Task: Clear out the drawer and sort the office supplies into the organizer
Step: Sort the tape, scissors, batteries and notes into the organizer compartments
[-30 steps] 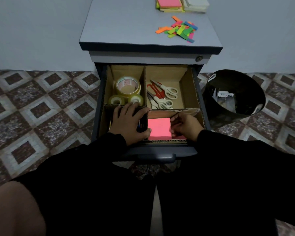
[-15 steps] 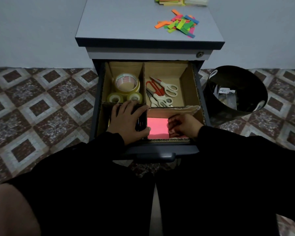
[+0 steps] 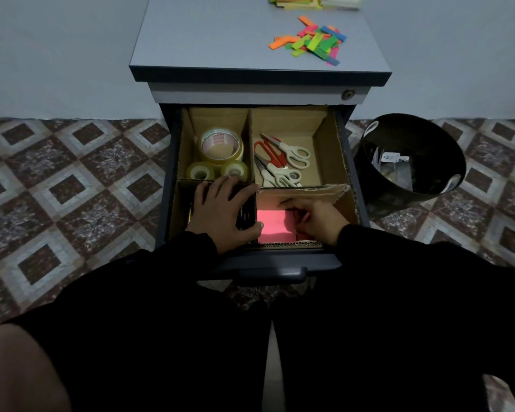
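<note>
The drawer is pulled out and holds a cardboard organizer with four compartments. Tape rolls fill the back left one and scissors the back right. In the front right compartment lies a pink sticky note pad. My right hand is down in that compartment with its fingers curled against the pad's right edge. Spread flat over dark items in the front left compartment is my left hand; its thumb reaches the pink pad.
Loose coloured flags and stacked sticky note pads lie on the grey cabinet top. A black bin with scraps stands on the tiled floor to the right. My knees are below the drawer front.
My right hand has slid deeper into the front right compartment, toward the back divider. My left hand has stayed in place. The camera has tilted down slightly.
</note>
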